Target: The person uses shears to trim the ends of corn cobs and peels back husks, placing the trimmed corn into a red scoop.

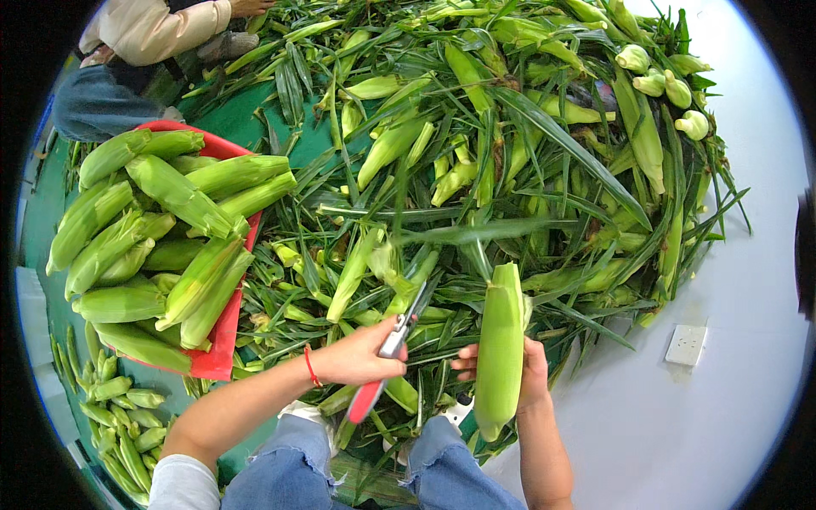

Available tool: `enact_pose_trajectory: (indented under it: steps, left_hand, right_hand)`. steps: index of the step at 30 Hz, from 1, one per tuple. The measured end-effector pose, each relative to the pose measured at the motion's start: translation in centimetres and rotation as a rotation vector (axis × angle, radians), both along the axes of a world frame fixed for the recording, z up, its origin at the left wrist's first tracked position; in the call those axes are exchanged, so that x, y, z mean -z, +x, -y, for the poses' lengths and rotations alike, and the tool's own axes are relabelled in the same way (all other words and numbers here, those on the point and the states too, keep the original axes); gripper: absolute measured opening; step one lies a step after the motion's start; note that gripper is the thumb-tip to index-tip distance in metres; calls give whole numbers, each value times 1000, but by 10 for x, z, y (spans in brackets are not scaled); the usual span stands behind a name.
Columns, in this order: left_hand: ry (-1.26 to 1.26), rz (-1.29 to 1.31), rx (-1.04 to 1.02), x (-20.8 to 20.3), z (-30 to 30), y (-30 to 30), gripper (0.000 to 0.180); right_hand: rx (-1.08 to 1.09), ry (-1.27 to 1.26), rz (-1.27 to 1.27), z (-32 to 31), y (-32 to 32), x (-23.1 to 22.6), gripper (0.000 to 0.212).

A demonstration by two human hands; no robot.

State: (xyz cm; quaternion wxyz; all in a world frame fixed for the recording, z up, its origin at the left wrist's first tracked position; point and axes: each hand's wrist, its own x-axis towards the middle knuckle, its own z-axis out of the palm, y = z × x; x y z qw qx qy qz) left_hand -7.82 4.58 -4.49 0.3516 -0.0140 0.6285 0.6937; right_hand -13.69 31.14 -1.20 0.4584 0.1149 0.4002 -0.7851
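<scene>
My left hand (pixel 361 353), with a red string on its wrist, is closed around a pair of pruning shears (pixel 393 340) with red and grey handles. The blades point up and away from me, toward the pile. In my right hand (pixel 533 370) is a green ear of corn (pixel 499 353) in its husk, upright, with its cut-looking end at the top. My fingers wrap it from behind, so part of the grip is hidden. Just beyond the shears and the ear, a husk piece (pixel 387 265) and a long leaf (pixel 476 231) are smeared by motion.
A large heap of corn ears and leaves (pixel 561 161) spreads ahead. At left, a red tub (pixel 223 344) is piled with husked-in ears; smaller ears (pixel 127 416) lie below it. Another person (pixel 153 42) sits at the far left. A white wall with a socket (pixel 686 345) borders the right.
</scene>
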Motion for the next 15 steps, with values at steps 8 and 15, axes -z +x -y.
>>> enact_pose_trajectory:
  steps: [8,15]
  left_hand:
    - [-195,-433,-64,-18,-31,-22,69]
    - [9,-86,-497,-14,-9,-37,57]
  right_hand:
    - [5,440,3,19,26,18,62]
    - [39,441,-345,25,31,0,58]
